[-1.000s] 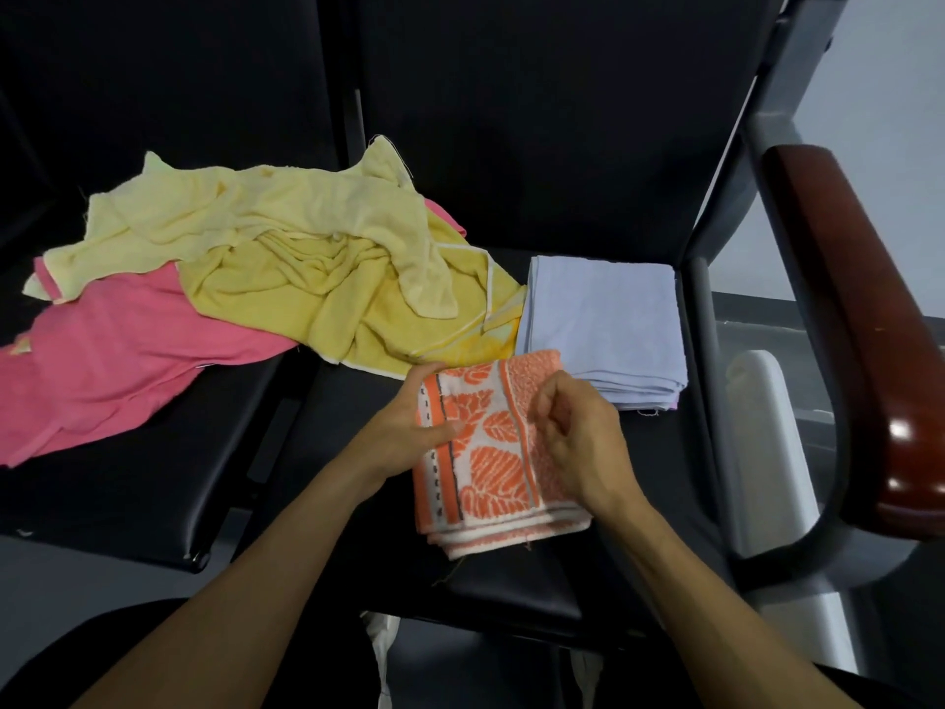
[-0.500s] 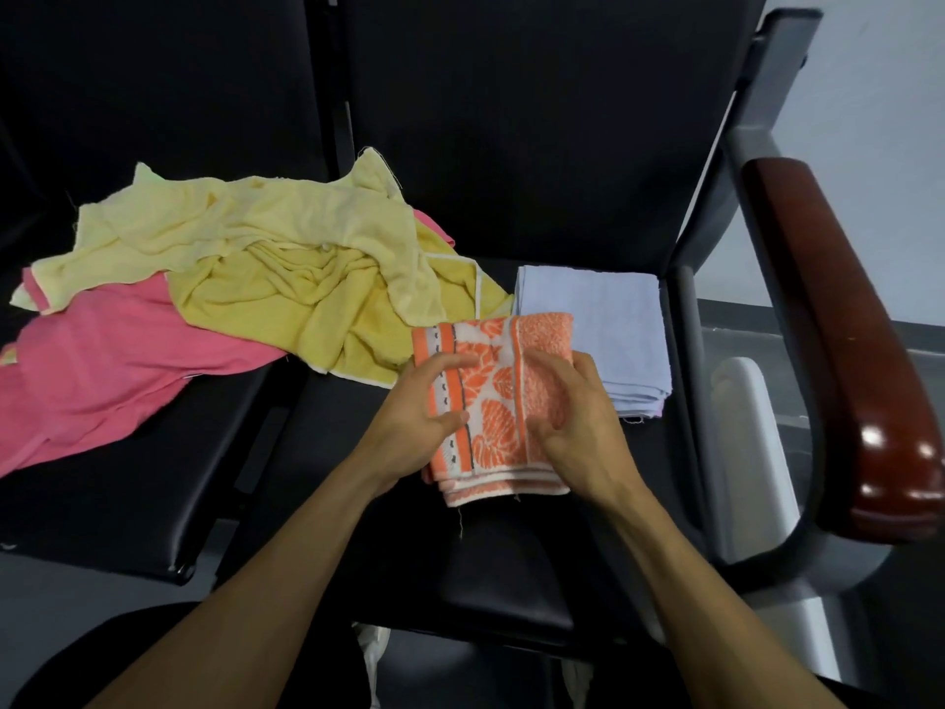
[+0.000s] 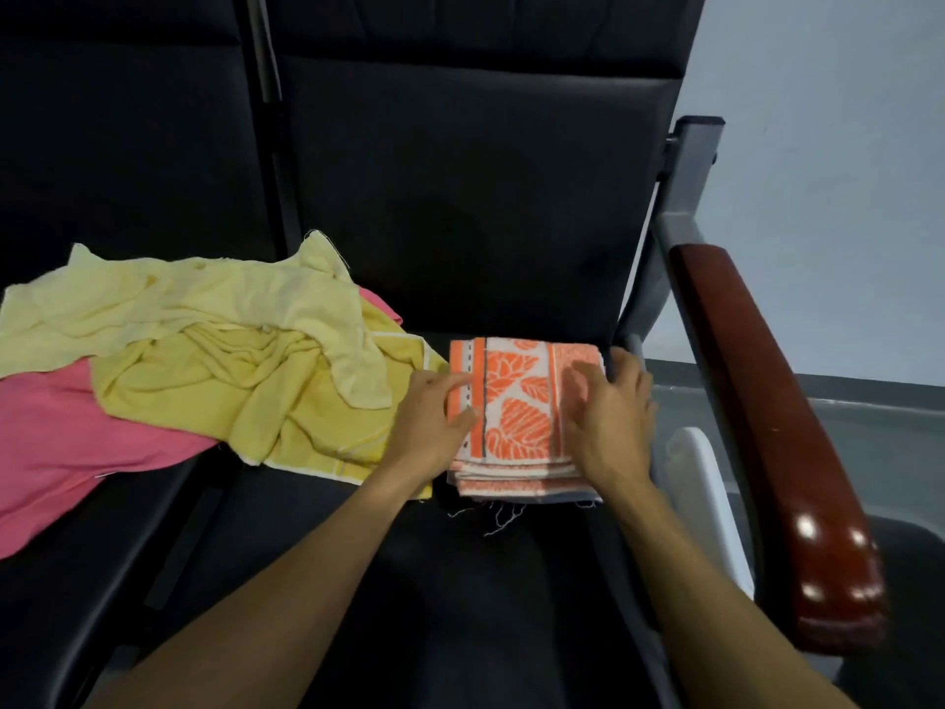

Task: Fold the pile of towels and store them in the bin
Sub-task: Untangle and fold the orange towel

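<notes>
1. One towel looks finished: the orange leaf-patterned towel (image 3: 516, 401) lies folded into a compact square near the right edge of the seat (image 3: 460, 555); a thin grey-blue edge shows beneath its near side, so I judge it is set on top of another folded towel, though I cannot see that one properly.
2. My left hand (image 3: 434, 427) rests on the orange towel's left edge with the fingers (image 3: 450, 388) fairly straight, pressing rather than gripping; my right hand (image 3: 613, 417) lies on its right side with the fingers spread and loosely bent, flat on the cloth; neither hand holds anything up.
3. Still to fold, as I judge it: the pale yellow towel (image 3: 230, 299) and the deeper yellow towel (image 3: 215, 391), crumpled together towards the seat's left edge; under them the pink towel (image 3: 76, 442) spreads across the neighbouring seat at the left.
4. No bin is clearly in view; a white object (image 3: 711, 483) shows just past the seat's right edge, below the armrest (image 3: 767, 427), and I cannot tell what it is; so I judge storing has not begun.
5. Little stands in the way; the deeper yellow towel's corner lies just beside the folded stack, and loose threads trail from the stack's near edge; the armrest borders the right side closely.
</notes>
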A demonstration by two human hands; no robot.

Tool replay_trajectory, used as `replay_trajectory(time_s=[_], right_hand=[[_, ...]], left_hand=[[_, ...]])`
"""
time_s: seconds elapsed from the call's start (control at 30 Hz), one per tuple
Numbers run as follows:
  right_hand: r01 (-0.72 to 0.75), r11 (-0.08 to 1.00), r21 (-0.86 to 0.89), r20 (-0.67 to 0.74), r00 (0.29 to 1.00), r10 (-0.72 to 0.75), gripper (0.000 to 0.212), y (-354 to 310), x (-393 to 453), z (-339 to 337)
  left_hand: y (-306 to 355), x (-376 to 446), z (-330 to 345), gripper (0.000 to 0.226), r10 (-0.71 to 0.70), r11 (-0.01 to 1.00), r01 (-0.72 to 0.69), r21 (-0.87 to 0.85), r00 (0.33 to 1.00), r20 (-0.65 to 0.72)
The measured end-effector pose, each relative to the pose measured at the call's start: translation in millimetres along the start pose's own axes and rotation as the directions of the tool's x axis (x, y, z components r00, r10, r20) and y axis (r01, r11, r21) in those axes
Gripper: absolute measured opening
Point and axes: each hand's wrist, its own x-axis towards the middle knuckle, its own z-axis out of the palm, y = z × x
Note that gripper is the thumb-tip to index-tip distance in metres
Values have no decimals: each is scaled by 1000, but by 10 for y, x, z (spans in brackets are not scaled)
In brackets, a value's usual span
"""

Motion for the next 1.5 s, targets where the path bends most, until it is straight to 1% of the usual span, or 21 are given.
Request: replay_trajectory(time_s=[0.03, 0.07, 0.13, 0.2, 0.23, 0.37, 0.43, 0.53, 0.67, 0.7, 0.77, 0.83, 0.9, 0.97, 1.03, 1.1, 1.2, 1.3, 1.37, 1.47, 1.5], right_hand=[[58, 997, -45, -11, 998, -58, 46, -78, 41, -27], [110, 992, -58, 26, 994, -109, 47, -149, 83, -37], [167, 983, -72, 162, 975, -154, 51, -204, 135, 62], [168, 981, -98, 272, 953, -136, 58, -113, 122, 224], [156, 982, -102, 290, 950, -120, 61, -35, 112, 294], [132, 989, -68, 207, 972, -115, 63, 156, 120, 484], [146, 985, -92, 178, 976, -128, 62, 167, 139, 561], [156, 981, -119, 170, 976, -134, 62, 148, 143, 624], [124, 981, -147, 275, 958, -80, 60, 78, 193, 534], [121, 978, -172, 275, 959, -71, 60, 32, 195, 482], [140, 970, -197, 204, 974, -99, 58, -153, 156, 348], [251, 955, -161, 112, 966, -234, 56, -440, 29, 266], [423, 899, -116, 116, 904, -411, 51, -744, -149, 321], [501, 863, -62, 207, 853, -480, 49, -973, -275, 479], [513, 855, -68, 295, 830, -474, 49, -1120, -364, 675], [524, 838, -153, 320, 829, -460, 45, -1207, -431, 840], [501, 820, -277, 316, 853, -414, 31, -1251, -471, 1012], [479, 830, -286, 282, 870, -405, 27, -1241, -419, 1047], [476, 855, -205, 281, 866, -414, 21, -1280, -413, 1049], [405, 903, 142, 97, 902, -420, 22, -1456, -432, 960], [382, 886, 263, 89, 905, -417, 16, -1525, -459, 933]], left_hand=[[30, 34, 7, 43, 57, 989, -47, 141, 996, -66], [76, 64, 28, 44, 131, 959, -103, 263, 987, -91], [136, 126, 126, 51, 223, 893, -208, 399, 975, 11], [119, 156, 247, 57, 218, 864, -259, 432, 965, 144], [85, 165, 310, 58, 213, 857, -267, 441, 962, 168], [-18, 153, 577, 65, 270, 809, -289, 511, 956, 113], [-124, 178, 693, 62, 278, 805, -274, 526, 958, 74], [-212, 250, 747, 61, 227, 833, -248, 494, 968, 104], [-80, 318, 537, 64, 117, 872, -233, 431, 953, 278], [-45, 274, 459, 66, 112, 891, -225, 395, 950, 290], [-1, 97, 286, 69, 124, 920, -204, 334, 962, 244], [-24, -150, 90, 63, 108, 936, -151, 318, 983, 148], [-129, -382, -140, 54, 42, 929, -74, 364, 995, 96], [-272, -549, -356, 50, -26, 905, -23, 425, 994, 108], [-405, -660, -538, 50, -88, 882, 20, 470, 989, 123], [-479, -691, -656, 51, -104, 864, 25, 503, 986, 131], [-490, -619, -717, 53, -85, 840, -21, 542, 982, 170], [-482, -534, -785, 55, -45, 783, -77, 617, 983, 179], [-566, -524, -846, 61, -67, 767, -65, 638, 981, 180], [-643, -539, -951, 66, -76, 768, -38, 639, 986, 149], [-639, -547, -988, 65, -68, 776, -26, 631, 990, 124]])
